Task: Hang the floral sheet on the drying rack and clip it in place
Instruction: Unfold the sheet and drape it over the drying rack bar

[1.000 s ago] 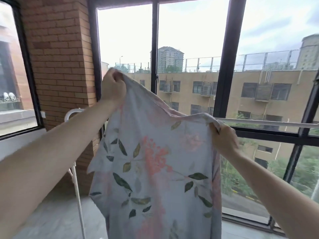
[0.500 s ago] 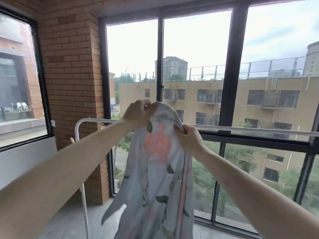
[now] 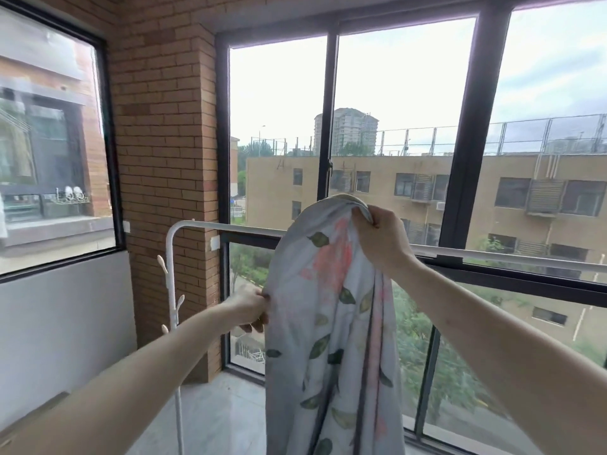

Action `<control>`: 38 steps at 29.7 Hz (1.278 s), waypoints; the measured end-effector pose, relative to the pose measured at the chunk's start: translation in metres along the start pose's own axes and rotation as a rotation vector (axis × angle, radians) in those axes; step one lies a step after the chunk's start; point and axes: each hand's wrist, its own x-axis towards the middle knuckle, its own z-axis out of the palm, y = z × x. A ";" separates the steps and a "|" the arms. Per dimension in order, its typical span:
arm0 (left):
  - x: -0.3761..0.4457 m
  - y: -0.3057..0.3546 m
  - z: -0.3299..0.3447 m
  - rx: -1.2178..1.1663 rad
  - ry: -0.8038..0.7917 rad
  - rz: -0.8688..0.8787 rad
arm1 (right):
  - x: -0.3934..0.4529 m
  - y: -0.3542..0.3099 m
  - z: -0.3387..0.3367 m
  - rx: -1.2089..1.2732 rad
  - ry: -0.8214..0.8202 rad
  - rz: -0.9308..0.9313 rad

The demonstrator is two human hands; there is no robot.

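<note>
Glazed balcony corner: brick pillar [image 3: 167, 152], dark-framed window [image 3: 466, 159], pale floor [image 3: 216, 418]. White drying rack [image 3: 230, 228] stands along the glass, its left post near the pillar. Floral sheet [image 3: 331, 323] hangs bunched before the rail; right hand [image 3: 381, 238] grips its top, left hand [image 3: 249, 307] pinches its left edge lower down.

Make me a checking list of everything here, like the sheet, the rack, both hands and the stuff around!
Surface: pale floor.
Job's things: floral sheet bunched, hanging in front of the white drying rack; whether it touches the bar, cannot tell. Clips: nothing seen.
Clutter: nothing seen.
Hands: right hand grips the sheet's top; left hand holds its left edge lower down.
Cables: nothing seen.
Surroundings: brick pillar, big windows, buildings outside.
</note>
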 end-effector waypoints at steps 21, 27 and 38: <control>0.099 0.152 -0.237 0.239 1.154 0.427 | 0.201 -0.024 0.014 -0.173 0.204 -0.321; 0.134 0.173 -0.282 0.234 1.238 0.415 | 0.250 -0.034 0.032 -0.396 0.296 -0.432; 0.225 0.219 -0.379 0.288 1.341 0.417 | 0.365 -0.060 0.077 -0.721 0.442 -0.562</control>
